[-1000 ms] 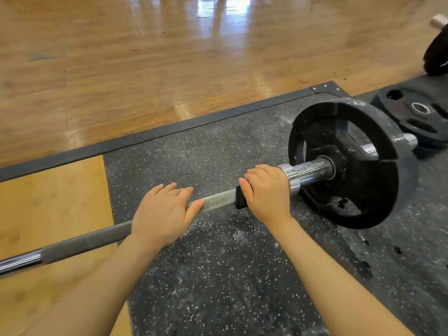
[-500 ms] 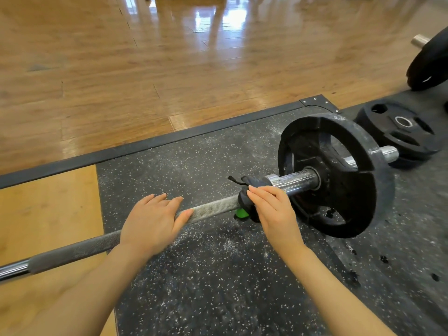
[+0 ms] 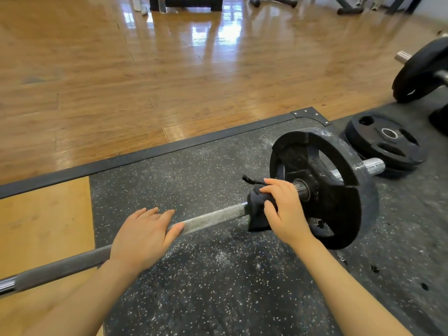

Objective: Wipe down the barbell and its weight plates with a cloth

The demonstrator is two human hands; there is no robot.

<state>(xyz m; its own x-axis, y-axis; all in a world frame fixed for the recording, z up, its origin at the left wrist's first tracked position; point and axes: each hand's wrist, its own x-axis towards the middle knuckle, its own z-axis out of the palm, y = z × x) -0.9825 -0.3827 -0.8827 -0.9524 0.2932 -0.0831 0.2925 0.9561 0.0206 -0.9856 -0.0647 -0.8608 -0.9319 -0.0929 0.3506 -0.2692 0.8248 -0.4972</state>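
A steel barbell [image 3: 213,218] lies across the speckled black rubber mat [image 3: 218,287], running from lower left to upper right. One black weight plate [image 3: 339,202], dusted with chalk, stands on its right sleeve. My right hand [image 3: 283,209] presses a dark cloth [image 3: 257,209] around the bar just inside the plate's collar. My left hand [image 3: 143,236] rests flat on the knurled shaft, fingers straight, palm down.
A loose black plate [image 3: 385,141] lies flat on the mat beyond the bar's end. A second loaded bar's plate [image 3: 419,73] stands at the far right. Wooden floor [image 3: 169,69] stretches ahead; a yellow platform panel [image 3: 43,221] lies to the left.
My right hand slid the cloth along the bar toward the plate, and the cloth now shows under it. The left hand stayed flat on the shaft. The view tilted up.
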